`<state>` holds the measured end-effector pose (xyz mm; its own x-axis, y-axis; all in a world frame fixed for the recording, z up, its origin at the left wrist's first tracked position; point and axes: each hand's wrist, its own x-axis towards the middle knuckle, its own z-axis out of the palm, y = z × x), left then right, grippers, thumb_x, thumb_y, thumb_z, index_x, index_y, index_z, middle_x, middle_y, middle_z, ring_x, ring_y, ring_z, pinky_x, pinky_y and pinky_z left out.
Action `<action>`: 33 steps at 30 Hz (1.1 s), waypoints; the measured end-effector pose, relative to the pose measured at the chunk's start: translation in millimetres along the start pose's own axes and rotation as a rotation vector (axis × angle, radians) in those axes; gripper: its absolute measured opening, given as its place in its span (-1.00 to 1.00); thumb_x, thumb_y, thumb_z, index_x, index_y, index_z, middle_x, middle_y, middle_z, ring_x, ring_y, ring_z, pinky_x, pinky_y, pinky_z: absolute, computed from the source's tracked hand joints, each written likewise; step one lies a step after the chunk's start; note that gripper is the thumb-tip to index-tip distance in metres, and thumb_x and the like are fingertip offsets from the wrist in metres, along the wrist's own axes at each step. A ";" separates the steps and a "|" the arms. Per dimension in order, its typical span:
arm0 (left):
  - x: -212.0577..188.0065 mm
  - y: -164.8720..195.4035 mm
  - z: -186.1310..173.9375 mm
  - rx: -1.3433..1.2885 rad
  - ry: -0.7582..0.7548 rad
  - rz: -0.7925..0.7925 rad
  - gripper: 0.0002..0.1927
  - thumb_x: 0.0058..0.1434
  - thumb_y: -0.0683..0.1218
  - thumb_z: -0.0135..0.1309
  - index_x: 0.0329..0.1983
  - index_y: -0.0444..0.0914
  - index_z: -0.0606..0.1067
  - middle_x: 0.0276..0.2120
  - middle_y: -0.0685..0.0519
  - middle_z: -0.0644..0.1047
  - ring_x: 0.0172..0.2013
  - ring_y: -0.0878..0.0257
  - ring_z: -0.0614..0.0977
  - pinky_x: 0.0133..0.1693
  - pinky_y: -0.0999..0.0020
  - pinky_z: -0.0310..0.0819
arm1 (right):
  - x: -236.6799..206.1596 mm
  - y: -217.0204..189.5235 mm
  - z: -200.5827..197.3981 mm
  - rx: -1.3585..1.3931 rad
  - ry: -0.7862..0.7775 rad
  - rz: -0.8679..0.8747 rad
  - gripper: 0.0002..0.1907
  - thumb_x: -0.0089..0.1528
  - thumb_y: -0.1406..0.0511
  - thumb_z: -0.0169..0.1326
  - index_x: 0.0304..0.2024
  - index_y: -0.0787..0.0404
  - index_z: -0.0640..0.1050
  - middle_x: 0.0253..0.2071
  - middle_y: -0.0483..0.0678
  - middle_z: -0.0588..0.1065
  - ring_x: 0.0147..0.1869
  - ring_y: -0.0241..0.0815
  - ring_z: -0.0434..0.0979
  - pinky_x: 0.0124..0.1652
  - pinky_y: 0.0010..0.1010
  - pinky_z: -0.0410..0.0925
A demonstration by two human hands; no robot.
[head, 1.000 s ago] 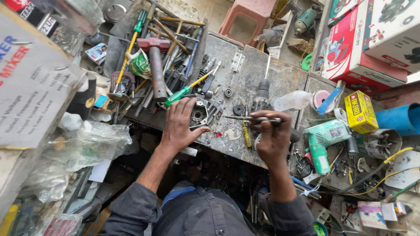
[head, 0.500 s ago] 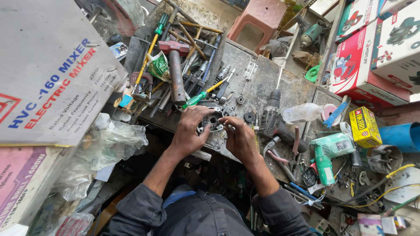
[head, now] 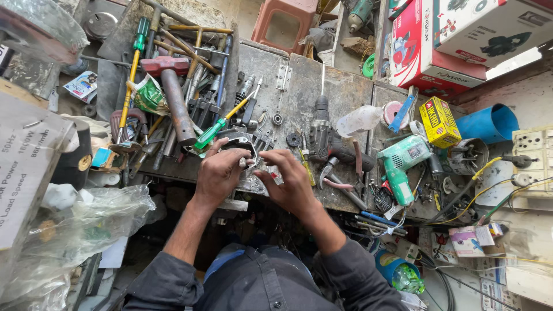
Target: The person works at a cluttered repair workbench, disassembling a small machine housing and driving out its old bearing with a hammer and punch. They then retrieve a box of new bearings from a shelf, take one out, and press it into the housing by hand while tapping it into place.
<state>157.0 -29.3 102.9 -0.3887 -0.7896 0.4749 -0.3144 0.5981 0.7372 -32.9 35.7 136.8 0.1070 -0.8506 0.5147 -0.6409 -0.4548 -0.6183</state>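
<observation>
Both hands on a metal housing [head: 245, 151] at the bench [head: 340, 92] edge. Left hand [head: 218, 173] curled around its left side, gripping. Right hand [head: 291, 183] pinches its right edge with the fingertips. Green screwdriver [head: 214, 130] just above the left hand, pliers [head: 336, 173] just right of the right, green drill [head: 399, 163] farther right.

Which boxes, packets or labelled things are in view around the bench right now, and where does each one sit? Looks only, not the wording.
Red and white carton: top right, behind the bench, rectangular.
White carton: on the red one, tool picture on its side.
Small yellow box: right of the bench, beside a blue pipe.
Grey cardboard box: left edge, large, printed face up.
Green and white packet: among the tools, crumpled.
</observation>
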 end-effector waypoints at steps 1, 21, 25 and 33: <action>0.1 1.2 0.1 -0.014 0.011 -0.028 -0.79 0.19 -0.29 0.12 -0.12 -0.23 0.59 -0.30 0.04 0.67 -0.21 0.15 0.72 0.26 0.03 0.35 | -12.5 8.1 -11.2 0.009 0.030 0.056 -0.65 0.24 0.40 0.25 0.05 0.26 0.49 -0.12 0.02 0.51 -0.10 -0.07 0.60 -0.11 -0.31 0.49; 3.5 -3.9 5.2 -0.022 0.106 -0.103 -0.90 0.30 -0.15 0.19 -0.15 -0.22 0.56 -0.45 0.02 0.65 -0.30 0.12 0.69 0.19 0.16 0.36 | -167.1 81.1 -81.4 -0.783 0.082 0.625 -0.66 0.21 0.27 0.24 0.00 0.27 0.53 -0.04 0.12 0.50 0.08 0.18 0.49 0.07 -0.05 0.34; 2.3 -4.3 4.9 0.004 0.073 -0.111 -0.89 0.29 -0.15 0.19 -0.14 -0.22 0.57 -0.48 0.01 0.65 -0.31 0.13 0.70 0.19 0.15 0.36 | -168.0 75.1 -74.7 -0.748 -0.016 0.631 -0.68 0.22 0.28 0.18 -0.04 0.31 0.49 -0.06 0.16 0.49 0.05 0.23 0.49 0.02 -0.03 0.34; 3.2 2.2 6.7 0.022 0.046 -0.090 -0.91 0.27 -0.19 0.19 -0.17 -0.25 0.58 -0.41 0.02 0.65 -0.32 0.15 0.69 0.17 0.13 0.39 | -160.5 65.0 -49.9 -0.570 -0.048 0.804 -0.61 0.31 0.25 0.01 0.07 0.43 0.39 -0.09 0.36 0.46 -0.06 0.42 0.47 -0.10 0.12 0.33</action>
<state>149.2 -29.5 102.8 -0.3179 -0.8453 0.4294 -0.3656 0.5272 0.7671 -129.6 155.8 43.5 -0.4985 -0.8662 0.0341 -0.8053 0.4482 -0.3881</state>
